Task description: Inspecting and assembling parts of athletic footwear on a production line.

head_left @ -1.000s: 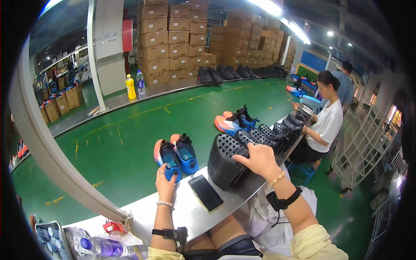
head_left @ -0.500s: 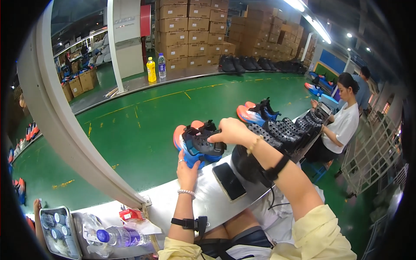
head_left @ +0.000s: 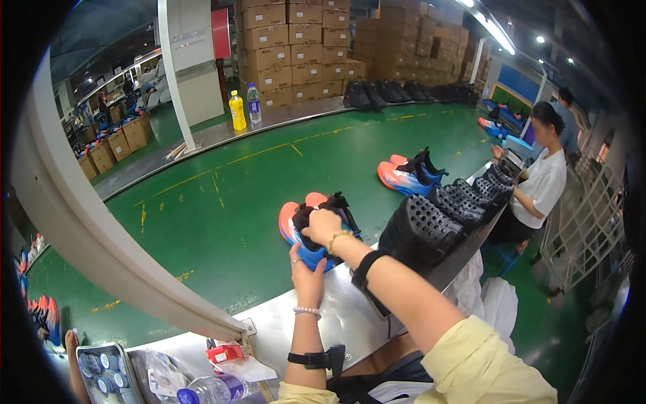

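Observation:
A pair of sports shoes point(head_left: 309, 254), with orange and blue soles and black uppers, stands at the near edge of the green surface. My left hand point(head_left: 308, 277) grips the blue sole of the nearer shoe from its near side, thumb up along it. Above it, my right hand point(head_left: 324, 227) is closed at the black opening of the same shoe. Its fingertips are partly hidden there, and whatever they pinch is not plain. Right of my hands is a row of black, perforated, shoe-shaped pieces point(head_left: 425, 225).
Another orange-and-blue pair point(head_left: 409, 174) stands farther right on the green surface point(head_left: 222, 252). A white post point(head_left: 128, 262) rises at left, near a tray of bottles point(head_left: 104, 370) and a lying water bottle point(head_left: 219, 389). A person in white point(head_left: 544, 182) sits at right.
My right hand has come left and lower, from the shoe's upper to its opening. The left hand stays on the sole. The phone on the metal ledge is now hidden behind my right arm.

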{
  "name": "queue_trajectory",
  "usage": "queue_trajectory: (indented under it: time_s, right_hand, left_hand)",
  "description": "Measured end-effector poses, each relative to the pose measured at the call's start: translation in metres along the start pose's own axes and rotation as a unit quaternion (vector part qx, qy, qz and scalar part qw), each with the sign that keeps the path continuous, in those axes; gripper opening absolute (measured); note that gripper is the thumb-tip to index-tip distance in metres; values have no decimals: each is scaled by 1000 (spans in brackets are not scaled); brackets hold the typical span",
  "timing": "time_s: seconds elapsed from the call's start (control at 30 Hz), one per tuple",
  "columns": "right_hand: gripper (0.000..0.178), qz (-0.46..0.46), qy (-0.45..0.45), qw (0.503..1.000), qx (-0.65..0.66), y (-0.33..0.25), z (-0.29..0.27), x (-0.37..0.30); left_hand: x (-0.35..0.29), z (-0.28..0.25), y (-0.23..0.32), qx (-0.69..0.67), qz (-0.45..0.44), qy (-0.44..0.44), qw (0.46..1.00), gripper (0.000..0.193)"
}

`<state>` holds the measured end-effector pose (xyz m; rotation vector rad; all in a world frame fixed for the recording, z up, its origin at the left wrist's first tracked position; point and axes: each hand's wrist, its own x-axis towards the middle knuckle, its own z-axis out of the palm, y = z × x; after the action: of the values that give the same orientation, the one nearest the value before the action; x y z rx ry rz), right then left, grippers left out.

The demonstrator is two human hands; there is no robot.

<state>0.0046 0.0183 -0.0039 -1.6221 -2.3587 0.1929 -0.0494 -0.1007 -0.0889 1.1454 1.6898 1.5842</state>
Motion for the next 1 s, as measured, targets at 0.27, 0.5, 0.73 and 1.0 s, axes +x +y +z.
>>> queue_trajectory:
  time_s: [0.27,0.5,0.73,1.0]
  right_hand:
    - [18,-36,57,997,-31,-11,55,10]
    - [22,-48,33,997,47,0,55,35]
    - [52,-270,99,902,323,6,-18,-111]
    - [23,-104,66,921,369,193,-191,-262]
  left_hand:
    - [-9,-2,12,98,62,3,993,44]
    - [-2,8,22,122,61,23,990,37]
    - [-2,-23,3,117,112,44,986,37]
    - [-10,10,8,182,116,47,975,47]
